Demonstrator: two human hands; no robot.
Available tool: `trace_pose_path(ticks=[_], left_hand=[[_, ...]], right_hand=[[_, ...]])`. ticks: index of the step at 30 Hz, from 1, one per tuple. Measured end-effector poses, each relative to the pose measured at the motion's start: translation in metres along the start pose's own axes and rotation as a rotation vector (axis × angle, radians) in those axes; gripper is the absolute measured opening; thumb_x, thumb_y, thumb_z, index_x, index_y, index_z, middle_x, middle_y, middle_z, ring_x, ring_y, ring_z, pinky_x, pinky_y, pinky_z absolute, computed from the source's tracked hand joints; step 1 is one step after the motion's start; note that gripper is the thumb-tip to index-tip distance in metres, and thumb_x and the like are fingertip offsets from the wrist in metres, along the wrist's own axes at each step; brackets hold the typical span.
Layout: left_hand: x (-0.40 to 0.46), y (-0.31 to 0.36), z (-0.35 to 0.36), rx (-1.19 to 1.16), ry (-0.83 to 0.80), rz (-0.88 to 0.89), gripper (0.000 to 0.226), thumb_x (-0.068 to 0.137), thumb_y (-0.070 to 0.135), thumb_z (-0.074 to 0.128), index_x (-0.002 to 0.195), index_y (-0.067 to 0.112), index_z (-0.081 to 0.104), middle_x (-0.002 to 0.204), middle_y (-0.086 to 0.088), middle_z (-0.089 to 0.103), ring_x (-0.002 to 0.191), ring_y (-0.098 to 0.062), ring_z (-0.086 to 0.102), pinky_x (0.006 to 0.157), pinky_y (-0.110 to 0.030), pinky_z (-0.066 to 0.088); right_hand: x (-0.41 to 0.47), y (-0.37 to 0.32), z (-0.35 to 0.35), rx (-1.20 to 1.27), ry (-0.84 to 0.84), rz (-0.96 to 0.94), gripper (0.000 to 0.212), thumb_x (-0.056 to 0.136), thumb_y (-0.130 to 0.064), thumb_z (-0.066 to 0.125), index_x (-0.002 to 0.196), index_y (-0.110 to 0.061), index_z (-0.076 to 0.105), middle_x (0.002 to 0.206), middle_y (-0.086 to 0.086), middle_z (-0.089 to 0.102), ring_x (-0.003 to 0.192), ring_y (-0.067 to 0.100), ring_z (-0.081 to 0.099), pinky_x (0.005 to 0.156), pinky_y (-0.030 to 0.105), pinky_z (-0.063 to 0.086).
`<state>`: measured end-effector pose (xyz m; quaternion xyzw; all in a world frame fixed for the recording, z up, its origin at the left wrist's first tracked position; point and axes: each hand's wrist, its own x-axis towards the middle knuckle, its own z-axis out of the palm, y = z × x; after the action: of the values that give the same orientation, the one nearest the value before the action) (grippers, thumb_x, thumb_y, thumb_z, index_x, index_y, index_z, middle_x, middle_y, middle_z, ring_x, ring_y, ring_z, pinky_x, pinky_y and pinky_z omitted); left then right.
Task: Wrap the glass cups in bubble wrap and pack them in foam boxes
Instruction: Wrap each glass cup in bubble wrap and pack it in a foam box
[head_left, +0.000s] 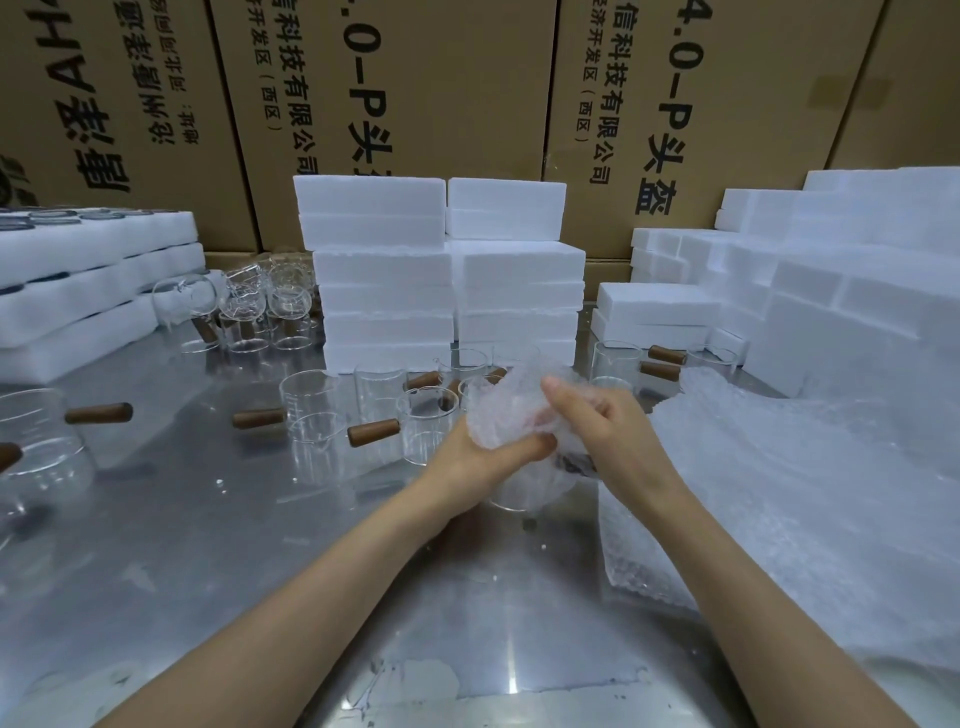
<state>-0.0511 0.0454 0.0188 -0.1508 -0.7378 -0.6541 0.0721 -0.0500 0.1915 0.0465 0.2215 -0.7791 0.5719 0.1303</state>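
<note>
A shiny metal table (218, 519) spreads nearest, with clear glass cups (311, 410) on wooden handles standing at left. At centre the left hand (483, 457) cradles a crinkled bubble-wrap bundle (511, 410) with thumb curled over it; the right hand (602, 421) pinches its top. White foam boxes (384, 291) stack behind; a bubble-wrap sheet (810, 499) lies right.

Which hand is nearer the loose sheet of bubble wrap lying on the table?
Right. The right hand works at the wrapped cup just beside the sheet of bubble wrap; the left hand grips the cup from its far side, farther away.
</note>
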Motion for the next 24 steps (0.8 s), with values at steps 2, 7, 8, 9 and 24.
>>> trace_pose_path(ticks=[2,7,8,9,24], left_hand=[[0.000,0.000,0.001,0.026,0.066,-0.038,0.030,0.082,0.005,0.068,0.099,0.030,0.065,0.094,0.021,0.069,0.090,0.006,0.064,0.076,-0.007,0.048],[0.003,0.002,0.000,0.049,0.057,-0.096,0.023,0.077,0.014,0.070,0.094,0.028,0.063,0.102,0.003,0.068,0.099,-0.012,0.063,0.089,-0.029,0.049],[0.003,0.002,0.000,0.043,0.043,-0.087,0.023,0.070,0.020,0.071,0.091,0.026,0.063,0.100,0.001,0.067,0.097,-0.013,0.062,0.089,-0.031,0.049],[0.003,0.001,-0.001,0.041,0.035,-0.082,0.027,0.062,0.024,0.069,0.088,0.022,0.064,0.097,-0.001,0.066,0.095,-0.014,0.060,0.087,-0.034,0.049],[-0.014,0.023,-0.020,0.492,0.130,0.673,0.021,0.072,0.025,0.045,0.066,0.009,0.058,0.066,0.003,0.057,0.065,-0.015,0.053,0.062,-0.031,0.043]], right_hand=[[0.002,0.000,-0.005,-0.022,0.109,-0.032,0.012,0.087,-0.030,0.063,0.082,-0.025,0.072,0.081,-0.003,0.070,0.079,0.010,0.062,0.073,0.023,0.048],[0.000,-0.008,-0.006,-0.055,-0.030,-0.056,0.047,0.082,0.008,0.053,0.079,-0.035,0.071,0.082,-0.023,0.071,0.085,0.022,0.065,0.075,0.039,0.054],[0.000,-0.007,-0.005,-0.068,-0.053,-0.042,0.050,0.080,0.011,0.049,0.073,-0.032,0.073,0.076,-0.019,0.071,0.080,0.032,0.064,0.073,0.045,0.054],[0.001,-0.006,-0.004,-0.080,-0.066,-0.028,0.052,0.080,0.012,0.046,0.068,-0.031,0.073,0.070,-0.015,0.071,0.071,0.038,0.061,0.062,0.043,0.054],[0.003,0.003,0.001,-0.566,-0.221,-0.069,0.029,0.080,-0.005,0.050,0.071,-0.019,0.074,0.067,-0.022,0.055,0.080,-0.012,0.050,0.068,0.006,0.037]])
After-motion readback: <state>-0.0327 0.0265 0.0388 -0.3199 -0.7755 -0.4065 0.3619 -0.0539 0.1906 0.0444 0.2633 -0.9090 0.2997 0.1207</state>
